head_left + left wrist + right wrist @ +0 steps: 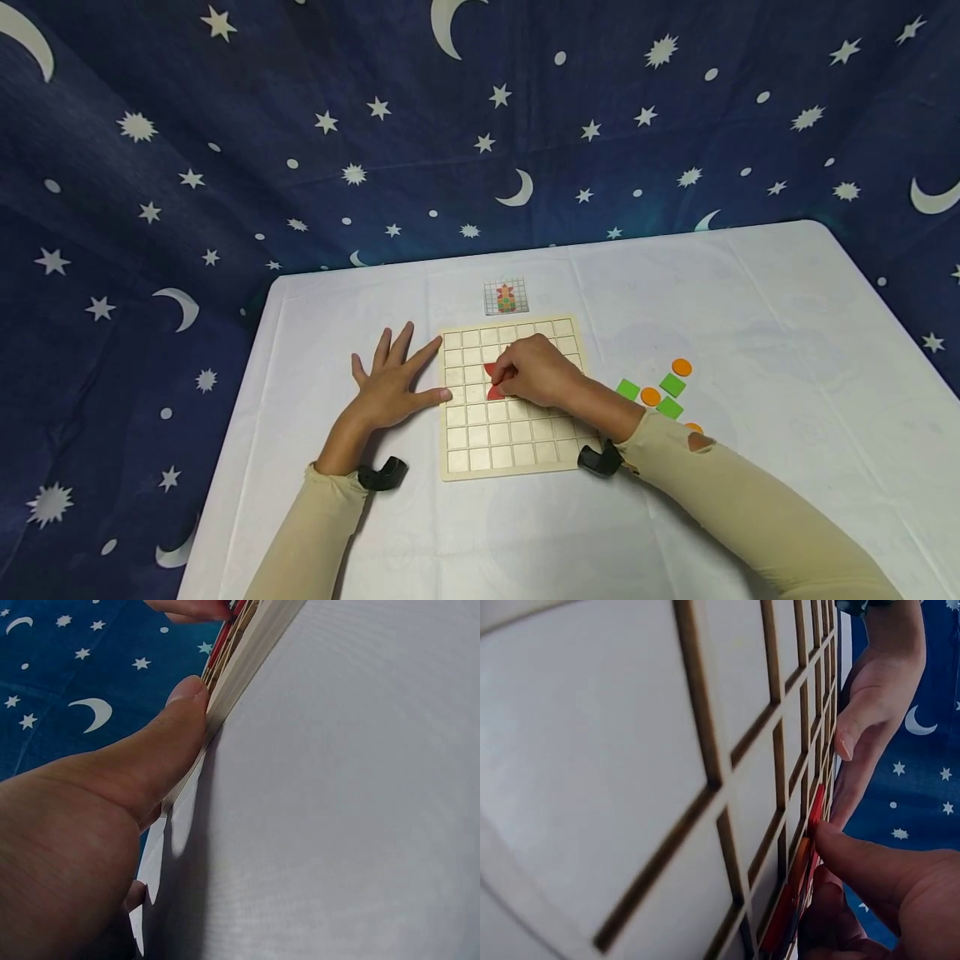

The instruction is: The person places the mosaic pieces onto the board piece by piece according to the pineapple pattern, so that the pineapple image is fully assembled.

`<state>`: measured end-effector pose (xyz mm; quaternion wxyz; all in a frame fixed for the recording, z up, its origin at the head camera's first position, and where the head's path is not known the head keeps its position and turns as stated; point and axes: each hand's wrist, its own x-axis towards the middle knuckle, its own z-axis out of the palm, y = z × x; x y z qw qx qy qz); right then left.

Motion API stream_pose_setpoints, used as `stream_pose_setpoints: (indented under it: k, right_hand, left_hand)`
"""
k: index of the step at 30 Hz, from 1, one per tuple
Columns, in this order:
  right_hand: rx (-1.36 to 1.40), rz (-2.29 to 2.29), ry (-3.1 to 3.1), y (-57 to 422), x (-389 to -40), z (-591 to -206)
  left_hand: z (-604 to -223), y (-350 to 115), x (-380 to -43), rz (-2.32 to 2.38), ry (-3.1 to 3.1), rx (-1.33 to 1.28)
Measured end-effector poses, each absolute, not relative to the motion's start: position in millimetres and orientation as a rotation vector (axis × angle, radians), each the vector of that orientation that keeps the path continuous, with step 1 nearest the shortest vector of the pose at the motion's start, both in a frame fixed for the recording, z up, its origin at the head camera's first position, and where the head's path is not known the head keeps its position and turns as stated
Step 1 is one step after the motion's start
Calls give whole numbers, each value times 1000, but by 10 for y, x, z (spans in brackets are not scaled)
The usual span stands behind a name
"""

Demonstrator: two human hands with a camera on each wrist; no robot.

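Note:
A square wooden grid board (pixel 468 437) lies on the table. My left hand (pixel 390 396) is spread flat at its left side, with thumb and forefinger tips against the board's edge; the left wrist view shows that thumb (pixel 161 746) along the wooden rim. My right hand (pixel 540 371) is over the middle of the board, thumb and fingertips pinching a small red tile (pixel 817 806) close to the grid. Red tiles (pixel 495 392) show beside the fingertips in the head view. An orange tile (pixel 800 862) sits by them in the right wrist view, partly hidden.
Above the board lies a small pattern card (pixel 506 297) with a red, orange and green figure on a grid. To the right, several loose green squares (pixel 672 385) and orange discs (pixel 682 367) lie on the white tablecloth (pixel 750 333), some near my right forearm.

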<state>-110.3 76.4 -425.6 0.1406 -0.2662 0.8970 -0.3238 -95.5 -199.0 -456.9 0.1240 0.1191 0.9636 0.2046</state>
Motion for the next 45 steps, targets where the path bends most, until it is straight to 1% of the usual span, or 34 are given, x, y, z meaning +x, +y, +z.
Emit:
stream_pose_setpoints:
  k: [13,17,22,28,32,37,41,45]
  right_hand:
    - [-793,-971,2600,833,-1082,-4235]
    - [-790,-1000,2632,922,-1095,-4169]
    - [-728,-1026,2653,1216,-1158,-3987]
    - [-745,-929,2641,1689,-1233,-3851]
    - [-728,-868,2629,1975,-1231,-3891]
    - [-638,-815,2583,2262,-1185,-4037]
    - [-621,-794,2526,2427,-1161,-4135]
    - [-651,-784,2479,2506,-1141,-4151]
  left_hand:
    - [-4571,-1972,-955,595,2805,339]
    - [-4572,-1971,-954,603,2803,341]
    - [-4575,-1976,-950,598,2804,343]
    - [-4584,-1976,-945,583,2817,340]
    - [-4589,-1975,-944,583,2822,332]
    - [-4590,-1980,-944,588,2820,332]
    - [-4583,-1983,-945,595,2815,338]
    - [-4578,-1980,-946,595,2812,337]
